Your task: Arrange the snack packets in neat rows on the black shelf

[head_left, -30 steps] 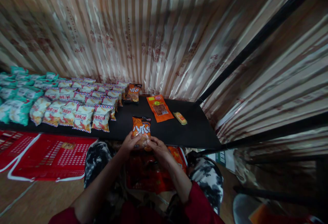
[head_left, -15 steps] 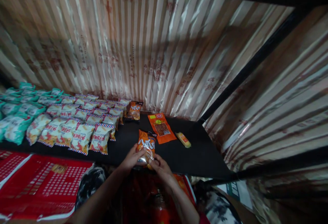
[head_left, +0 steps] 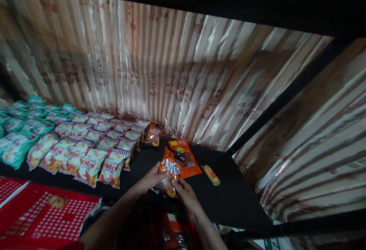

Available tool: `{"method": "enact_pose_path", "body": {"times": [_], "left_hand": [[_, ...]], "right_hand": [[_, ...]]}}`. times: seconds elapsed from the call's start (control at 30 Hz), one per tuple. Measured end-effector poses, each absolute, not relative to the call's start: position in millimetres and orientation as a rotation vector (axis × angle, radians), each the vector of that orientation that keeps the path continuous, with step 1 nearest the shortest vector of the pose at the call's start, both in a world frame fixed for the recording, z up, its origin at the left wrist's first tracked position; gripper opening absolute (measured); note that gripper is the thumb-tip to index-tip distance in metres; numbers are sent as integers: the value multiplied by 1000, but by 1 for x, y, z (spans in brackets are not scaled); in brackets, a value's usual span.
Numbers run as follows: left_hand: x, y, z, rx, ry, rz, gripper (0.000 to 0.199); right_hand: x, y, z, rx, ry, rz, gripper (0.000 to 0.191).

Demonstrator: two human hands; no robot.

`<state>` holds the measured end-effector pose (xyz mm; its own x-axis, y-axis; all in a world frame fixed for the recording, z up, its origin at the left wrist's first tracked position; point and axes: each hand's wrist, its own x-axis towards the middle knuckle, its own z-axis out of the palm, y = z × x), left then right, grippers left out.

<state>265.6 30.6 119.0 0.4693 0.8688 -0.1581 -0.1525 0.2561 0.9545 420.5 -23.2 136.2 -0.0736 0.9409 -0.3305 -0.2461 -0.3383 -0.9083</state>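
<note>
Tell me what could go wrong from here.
The left hand and right hand hold the orange snack bag; squeezing might crush it. Moved forward, it could nudge the flat orange packet. The front striped snack bags sit near the black shelf's edge and might be knocked off.
</note>
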Motion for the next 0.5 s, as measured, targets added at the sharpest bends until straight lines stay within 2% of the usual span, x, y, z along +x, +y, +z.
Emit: {"method": "enact_pose_path", "body": {"times": [0.1, 0.23, 0.5], "left_hand": [[261, 43, 114, 1167, 793, 870, 54], [253, 57, 103, 1216, 871, 959, 58], [239, 74, 112, 1320, 1343, 1060, 53]], "right_hand": [[416, -11, 138, -1207, -880, 1609, 46], [406, 8, 130, -1203, -877, 1577, 46], [379, 49, 115, -1214, -855, 1490, 46]]}}
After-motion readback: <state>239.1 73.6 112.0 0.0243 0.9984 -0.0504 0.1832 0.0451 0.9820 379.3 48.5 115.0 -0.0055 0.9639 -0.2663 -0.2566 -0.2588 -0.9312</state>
